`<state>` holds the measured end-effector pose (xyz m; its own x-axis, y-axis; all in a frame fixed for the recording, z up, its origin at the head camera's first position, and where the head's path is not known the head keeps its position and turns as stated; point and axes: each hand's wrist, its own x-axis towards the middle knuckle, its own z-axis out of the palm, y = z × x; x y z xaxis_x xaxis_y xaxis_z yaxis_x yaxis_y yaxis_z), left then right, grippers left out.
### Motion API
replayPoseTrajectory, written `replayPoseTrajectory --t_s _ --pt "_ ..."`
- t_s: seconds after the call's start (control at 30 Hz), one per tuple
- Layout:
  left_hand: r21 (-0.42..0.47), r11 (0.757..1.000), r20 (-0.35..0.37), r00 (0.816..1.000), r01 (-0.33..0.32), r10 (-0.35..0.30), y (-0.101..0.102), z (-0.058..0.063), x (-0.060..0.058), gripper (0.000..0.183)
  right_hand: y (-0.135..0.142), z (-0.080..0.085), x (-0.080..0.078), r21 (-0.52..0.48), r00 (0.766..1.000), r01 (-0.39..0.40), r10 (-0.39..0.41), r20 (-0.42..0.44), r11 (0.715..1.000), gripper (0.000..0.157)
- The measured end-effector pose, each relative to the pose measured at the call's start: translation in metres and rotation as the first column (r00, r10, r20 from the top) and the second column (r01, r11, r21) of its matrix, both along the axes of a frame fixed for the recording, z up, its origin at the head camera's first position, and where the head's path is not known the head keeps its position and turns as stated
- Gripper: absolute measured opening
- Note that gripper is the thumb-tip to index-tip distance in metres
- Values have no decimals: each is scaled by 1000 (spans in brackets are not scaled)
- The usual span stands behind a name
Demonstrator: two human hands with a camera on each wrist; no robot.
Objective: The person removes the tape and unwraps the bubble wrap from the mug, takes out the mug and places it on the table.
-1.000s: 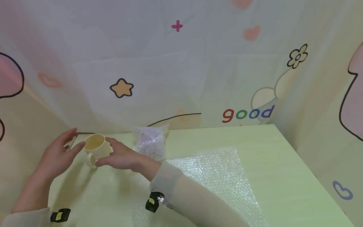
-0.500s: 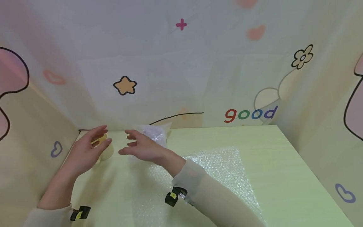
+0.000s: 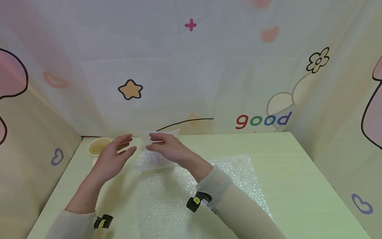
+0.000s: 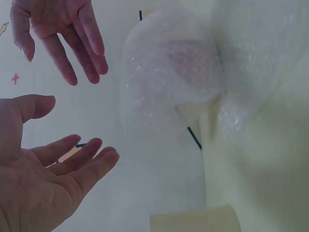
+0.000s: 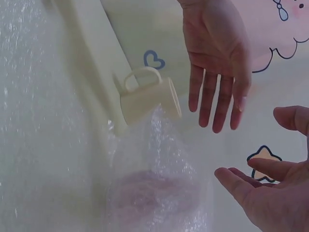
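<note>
A pale yellow mug [image 3: 96,146] stands upright at the back left of the table, partly hidden behind my left hand [image 3: 110,161]. In the right wrist view the mug [image 5: 147,99] shows its handle. My left hand holds nothing; its fingers are spread and loosely bent. My right hand [image 3: 174,149] is over a bubble-wrapped package [image 3: 153,160], fingers loosely extended and holding nothing. Something pinkish shows through the package [image 4: 169,67] in the left wrist view, but its kind is unclear. Neither wrist view shows a hand touching the package.
A flat sheet of bubble wrap [image 3: 161,205] covers the middle of the pale green table [image 3: 298,186], in front of the package. A printed cloth wall [image 3: 179,83] stands close behind the table, with side walls left and right.
My right hand has left the mug and moved right to the package. My left hand has also shifted right, past the mug, which stays at the back left.
</note>
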<state>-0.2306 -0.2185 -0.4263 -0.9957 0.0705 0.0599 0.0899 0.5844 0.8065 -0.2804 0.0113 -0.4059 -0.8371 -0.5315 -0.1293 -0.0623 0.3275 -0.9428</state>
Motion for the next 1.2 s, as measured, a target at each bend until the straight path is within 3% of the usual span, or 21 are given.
replayPoseTrajectory --t_s 0.27,0.4,0.57,0.8,1.07,1.2 --pt "70 997 149 989 -32 21 15 -14 -15 79 22 -9 -13 -126 986 168 -167 20 978 50" --pt "89 996 219 976 -28 8 20 -20 -23 85 29 -20 -20 -135 966 260 -258 35 956 50" --pt "112 993 254 967 -27 -2 23 -31 -33 85 35 -35 -26 -130 945 326 -322 47 937 52" --pt "93 995 263 965 -26 1 29 -39 -42 81 35 -49 -31 -87 944 324 -316 94 942 63" --pt "130 991 264 963 15 -49 33 -45 -46 82 27 -67 -35 -52 952 276 -266 150 960 80" --pt "153 988 251 965 32 -71 35 -45 -46 81 22 -73 -37 -110 964 228 -209 167 967 71"
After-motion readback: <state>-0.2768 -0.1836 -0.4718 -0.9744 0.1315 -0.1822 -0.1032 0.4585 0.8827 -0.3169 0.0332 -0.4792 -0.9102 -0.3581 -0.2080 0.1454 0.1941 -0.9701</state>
